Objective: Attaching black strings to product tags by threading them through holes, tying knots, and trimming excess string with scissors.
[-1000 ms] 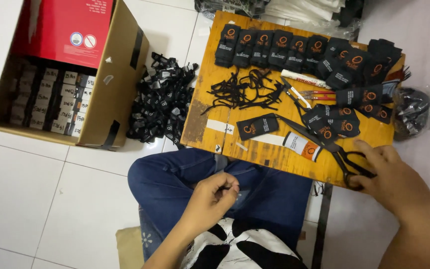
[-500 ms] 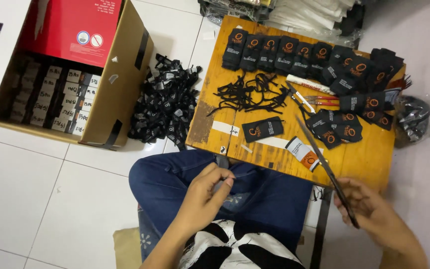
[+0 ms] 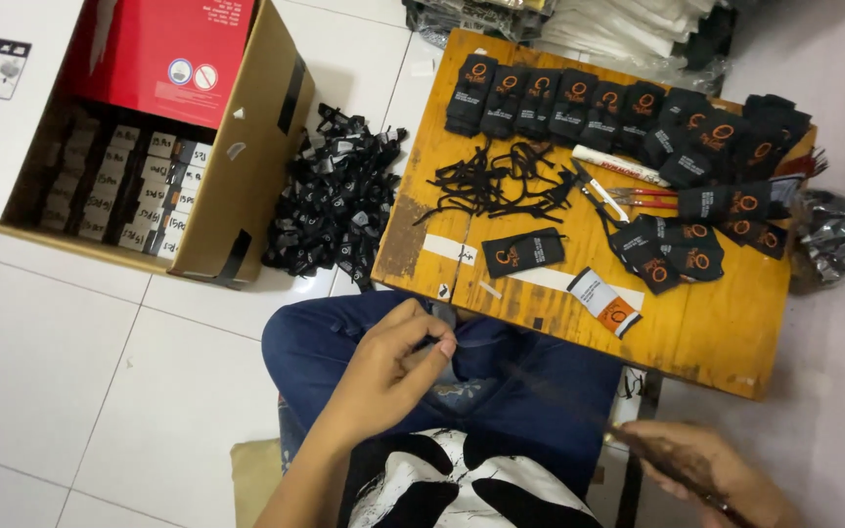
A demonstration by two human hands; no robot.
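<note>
- The left hand (image 3: 393,357) hovers over the lap, fingers (image 3: 434,344) pinched together on something small and dark; it is too tiny and hidden to identify, though it looks like a bit of black cord or tag.
- The right hand (image 3: 701,469) sits low at the right, closed around the handles of long dark scissors (image 3: 579,411), whose blades are blurred and point up-left towards the left hand.
- The pinched piece is above the blue jeans (image 3: 344,342), just short of the near edge of the wooden table (image 3: 706,342).
- To do the cut well, in this reading, the person keeps the pinch firm and steady, holds the piece taut, and brings the blades in clear of the fingertips.
- Slowing the scissors near the pinch helps, since their tips are hard to track against the dark cloth.
- Working over the table edge rather than the lap would likely keep small offcuts from dropping into the jeans.
- On the table lie a tangle of black cords (image 3: 501,186), a row of black tags with orange rings (image 3: 579,98), one single black tag (image 3: 522,251) near the front and a white-and-orange label (image 3: 605,301).
- A heap of black pieces (image 3: 334,200) lies on the floor beside a cardboard box (image 3: 256,147).
</note>
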